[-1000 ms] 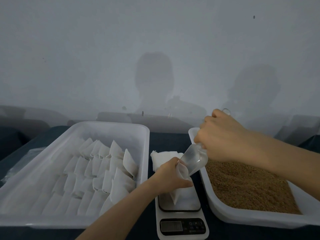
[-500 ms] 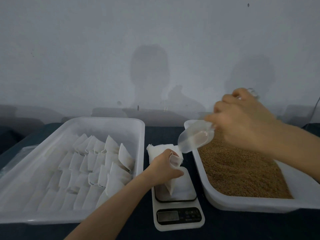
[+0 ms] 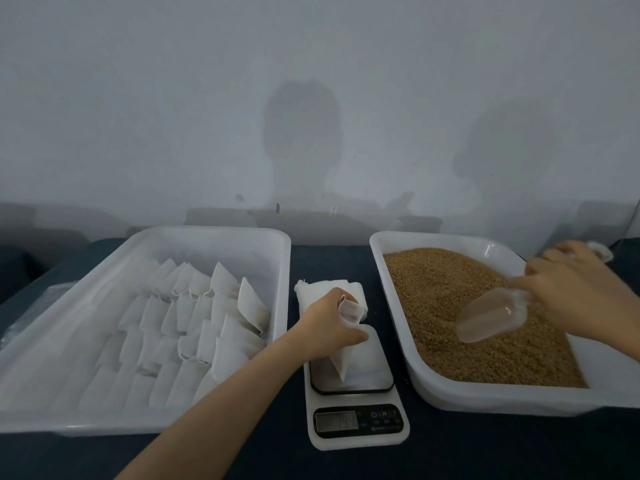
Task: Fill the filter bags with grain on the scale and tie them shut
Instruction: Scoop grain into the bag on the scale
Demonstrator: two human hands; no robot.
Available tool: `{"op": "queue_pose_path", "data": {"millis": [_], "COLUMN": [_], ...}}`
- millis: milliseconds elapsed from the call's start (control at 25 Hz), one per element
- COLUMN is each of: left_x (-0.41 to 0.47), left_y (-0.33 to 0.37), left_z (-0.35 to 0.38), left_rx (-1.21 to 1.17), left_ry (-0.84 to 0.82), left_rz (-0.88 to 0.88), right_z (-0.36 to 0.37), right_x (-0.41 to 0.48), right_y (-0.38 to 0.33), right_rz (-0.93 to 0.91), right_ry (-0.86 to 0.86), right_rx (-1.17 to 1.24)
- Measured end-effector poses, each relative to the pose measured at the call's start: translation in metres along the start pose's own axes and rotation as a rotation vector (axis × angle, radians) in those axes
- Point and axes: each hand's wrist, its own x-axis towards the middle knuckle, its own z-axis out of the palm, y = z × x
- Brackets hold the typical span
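My left hand (image 3: 327,329) grips the filter bag (image 3: 341,362) near its open mouth, the bag's body resting on the scale (image 3: 360,434) below. My right hand (image 3: 581,289) holds the scoop (image 3: 485,318) in the grain (image 3: 443,296) tray.

White filter bag (image 3: 341,358) upright on scale (image 3: 360,441)

White trays (image 3: 287,271), brown grain (image 3: 443,306), dark blue table (image 3: 329,261).

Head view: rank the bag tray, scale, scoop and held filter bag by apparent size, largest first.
1. bag tray
2. scale
3. scoop and held filter bag: too alike to rank; left hand hides part of it.
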Motion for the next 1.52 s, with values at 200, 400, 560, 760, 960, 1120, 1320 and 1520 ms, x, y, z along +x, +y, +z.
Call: {"op": "queue_pose_path", "data": {"millis": [200, 400, 560, 760, 960, 1120, 1320, 1520], "left_x": [0.000, 0.001, 0.002, 0.002, 0.002, 0.001, 0.000, 0.000], "left_y": [-0.001, -0.002, -0.003, -0.003, -0.002, 0.000, 0.000, 0.000], "left_z": [0.000, 0.001, 0.001, 0.001, 0.001, 0.001, 0.001, 0.001], "left_rx": [0.003, 0.010, 0.011, 0.014, 0.021, 0.020, 0.010, -0.016], "left_ry": [-0.002, -0.006, -0.006, -0.012, -0.015, -0.017, -0.021, -0.025], "left_rz": [0.001, 0.005, -0.007, -0.007, -0.012, -0.013, -0.021, -0.020], "right_z": [0.029, 0.050, 0.069, 0.086, 0.084, 0.075, 0.048, -0.004], "right_x": [0.002, 0.002, -0.004, -0.015, -0.027, -0.028, -0.028, -0.014], "right_y": [-0.023, -0.035, -0.030, -0.030, -0.028, -0.025, -0.019, -0.022], "right_rz": [0.040, 0.104, 0.187, 0.200, 0.234, 0.263, 0.254, 0.118], "right_ry": [-0.020, -0.055, -0.086, -0.246, -0.232, -0.210, -0.135, 0.033], "right_rx": [0.186, 0.382, 0.676, 1.100, 1.316, 1.296, 1.201, 1.191]}}
